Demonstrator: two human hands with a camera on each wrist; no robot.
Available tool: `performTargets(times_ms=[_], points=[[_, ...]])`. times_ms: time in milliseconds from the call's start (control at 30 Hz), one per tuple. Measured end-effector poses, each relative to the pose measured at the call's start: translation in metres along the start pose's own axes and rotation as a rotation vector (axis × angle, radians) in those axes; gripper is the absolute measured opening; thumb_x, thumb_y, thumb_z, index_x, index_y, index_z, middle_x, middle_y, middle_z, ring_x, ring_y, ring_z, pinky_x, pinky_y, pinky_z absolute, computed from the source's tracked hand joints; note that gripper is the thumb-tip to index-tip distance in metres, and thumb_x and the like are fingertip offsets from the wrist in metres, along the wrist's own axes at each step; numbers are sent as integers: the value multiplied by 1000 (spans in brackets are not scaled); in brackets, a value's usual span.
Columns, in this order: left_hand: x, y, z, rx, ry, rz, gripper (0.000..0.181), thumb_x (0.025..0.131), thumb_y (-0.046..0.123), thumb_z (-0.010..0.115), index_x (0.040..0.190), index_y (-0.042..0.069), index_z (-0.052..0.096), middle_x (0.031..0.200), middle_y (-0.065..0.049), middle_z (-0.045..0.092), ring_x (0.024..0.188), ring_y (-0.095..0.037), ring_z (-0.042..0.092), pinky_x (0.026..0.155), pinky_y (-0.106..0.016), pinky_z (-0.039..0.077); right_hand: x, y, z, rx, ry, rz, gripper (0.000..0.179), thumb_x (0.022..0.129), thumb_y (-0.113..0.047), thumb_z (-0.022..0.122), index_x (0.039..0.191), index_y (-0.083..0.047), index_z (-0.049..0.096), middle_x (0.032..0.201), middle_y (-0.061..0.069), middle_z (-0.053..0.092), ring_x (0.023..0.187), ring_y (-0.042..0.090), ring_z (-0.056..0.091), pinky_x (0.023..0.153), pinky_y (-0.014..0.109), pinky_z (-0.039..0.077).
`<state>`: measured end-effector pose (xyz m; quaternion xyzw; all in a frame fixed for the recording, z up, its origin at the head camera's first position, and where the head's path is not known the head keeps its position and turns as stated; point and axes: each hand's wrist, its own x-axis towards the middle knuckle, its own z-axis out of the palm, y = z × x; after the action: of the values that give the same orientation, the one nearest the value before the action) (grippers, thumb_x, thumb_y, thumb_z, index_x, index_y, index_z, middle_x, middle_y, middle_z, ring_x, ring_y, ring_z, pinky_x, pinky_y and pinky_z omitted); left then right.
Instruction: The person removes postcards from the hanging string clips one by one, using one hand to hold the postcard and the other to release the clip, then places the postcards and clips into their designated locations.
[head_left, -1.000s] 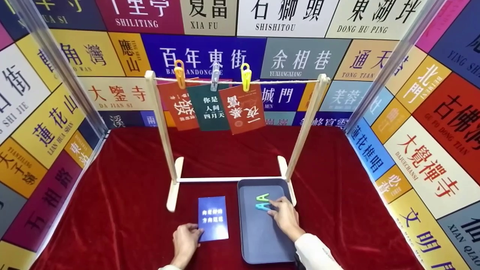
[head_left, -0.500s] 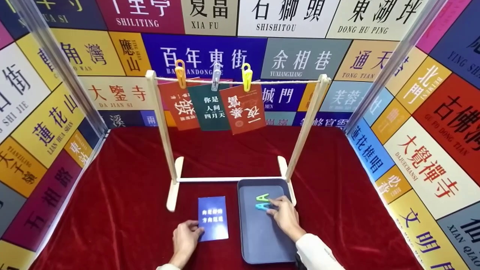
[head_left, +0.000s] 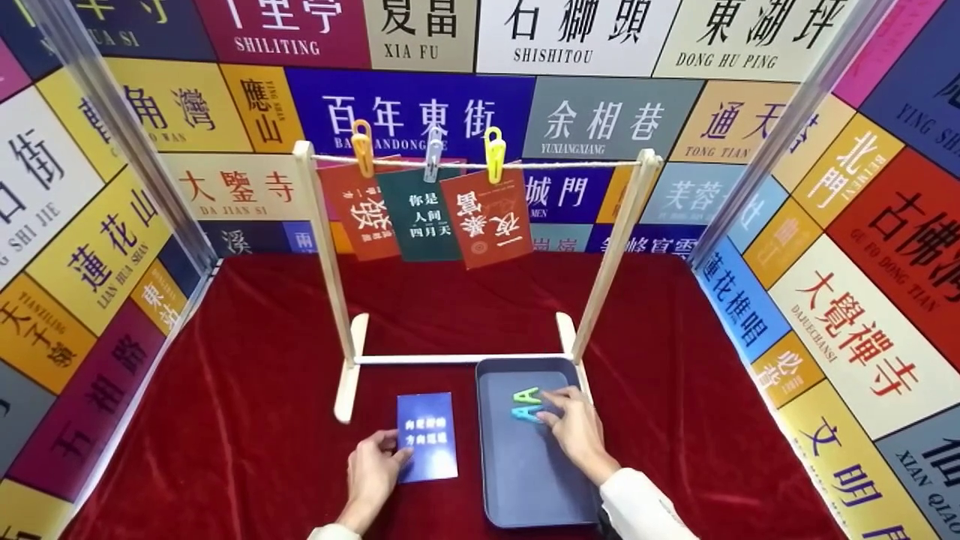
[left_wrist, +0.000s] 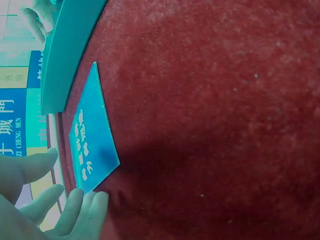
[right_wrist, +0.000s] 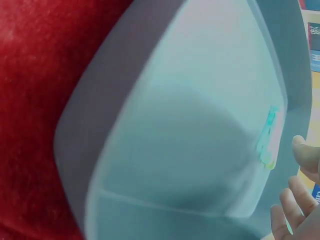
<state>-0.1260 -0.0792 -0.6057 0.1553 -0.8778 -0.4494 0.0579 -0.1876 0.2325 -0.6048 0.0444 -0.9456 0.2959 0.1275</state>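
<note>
My left hand (head_left: 375, 466) is at the left edge of a blue card (head_left: 429, 450) with white characters, which lies flat on the red cloth. In the left wrist view the fingertips (left_wrist: 100, 200) are by the card's near end, the thumb apart. My right hand (head_left: 577, 433) hovers over a grey tray (head_left: 525, 487), fingers bent loosely and nothing gripped. Just left of its fingertips lie a green clothespin (head_left: 526, 394) and a teal clothespin (head_left: 526, 413). The right wrist view shows thumb and fingers apart beside the teal clothespin (right_wrist: 267, 132).
Behind stands a wooden rack (head_left: 607, 262) with a string (head_left: 585, 163). Two red cards and a green card (head_left: 420, 225) hang there from orange, clear and yellow (head_left: 494, 155) clothespins. Walls printed with Chinese place names enclose the red cloth (head_left: 262, 337).
My right hand has shifted slightly right, away from the two clothespins, which stay in place. My left hand has moved only slightly at the card's edge.
</note>
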Motion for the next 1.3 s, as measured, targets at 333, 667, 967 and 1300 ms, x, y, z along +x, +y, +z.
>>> performTargets(times_ms=[333, 667, 967, 1300], points=[[-5, 18, -8, -48, -13, 51, 42, 76, 11, 87, 114, 2, 73, 101, -17, 76, 88, -28, 72, 79, -41, 61, -3, -5, -21, 36, -3, -42, 38, 79, -13, 85, 115, -7, 76, 114, 10, 71, 107, 32, 67, 91, 49, 56], [-3, 41, -15, -98, -19, 88, 47, 76, 9, 87, 119, 2, 71, 109, -20, 75, 97, -36, 73, 83, -44, 63, 6, -24, -44, 78, 83, -146, 39, 78, -10, 84, 115, -6, 76, 114, 11, 71, 109, 31, 64, 93, 51, 54], [1, 66, -25, -128, 1, 152, 52, 74, 11, 88, 122, 4, 69, 109, -18, 75, 99, -35, 72, 86, -44, 62, 15, -44, -64, 99, 190, -315, 42, 75, -7, 86, 115, -6, 76, 112, 7, 71, 103, 25, 65, 87, 42, 56], [3, 89, -35, -179, -39, 169, 56, 75, 12, 88, 127, 5, 66, 114, -15, 74, 108, -34, 70, 91, -43, 61, 23, -62, -86, 74, 247, -473, 48, 71, -10, 89, 117, -6, 75, 109, 8, 72, 95, 22, 64, 82, 36, 55]])
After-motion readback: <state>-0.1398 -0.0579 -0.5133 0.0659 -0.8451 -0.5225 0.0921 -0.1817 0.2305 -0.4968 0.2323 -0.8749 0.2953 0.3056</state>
